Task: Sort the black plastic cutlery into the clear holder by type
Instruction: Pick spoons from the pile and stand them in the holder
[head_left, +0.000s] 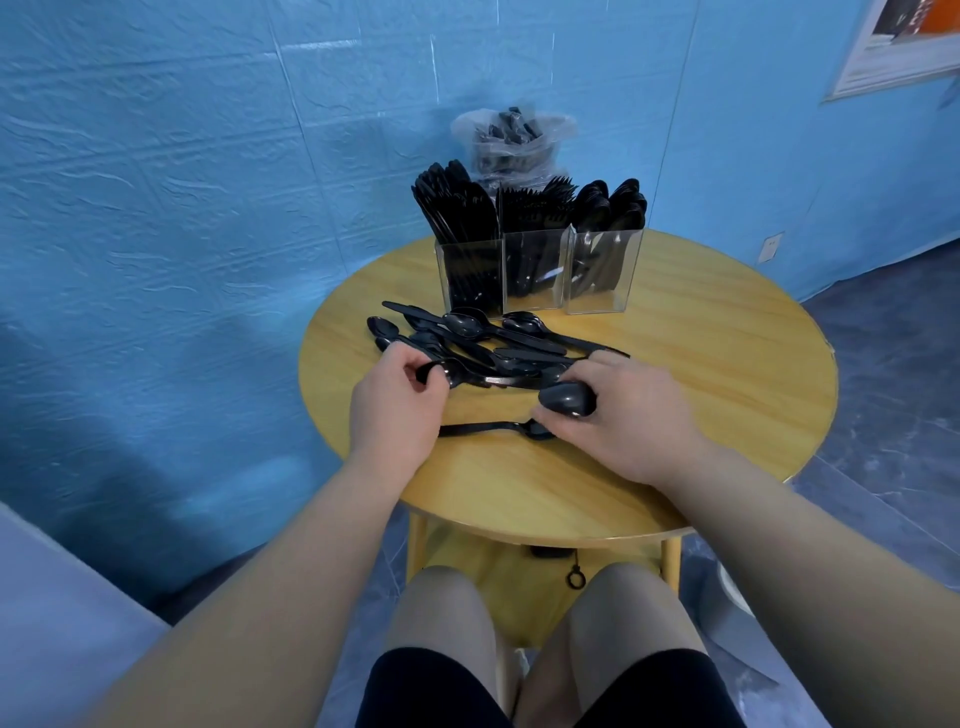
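The right hand (618, 415) gripped a spoon (567, 399); the left hand (397, 410) closed on another spoon bowl (441, 373). The holder (535, 270) stood far behind, its spoon compartment (597, 270) rightmost, nearer the right hand.

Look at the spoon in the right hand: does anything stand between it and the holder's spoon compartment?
The right hand holds a spoon. Between it and the holder lies the loose cutlery pile on the table. Lifting over it looks unobstructed.

Round table (675, 395): holder (535, 275), spoons (483, 343)
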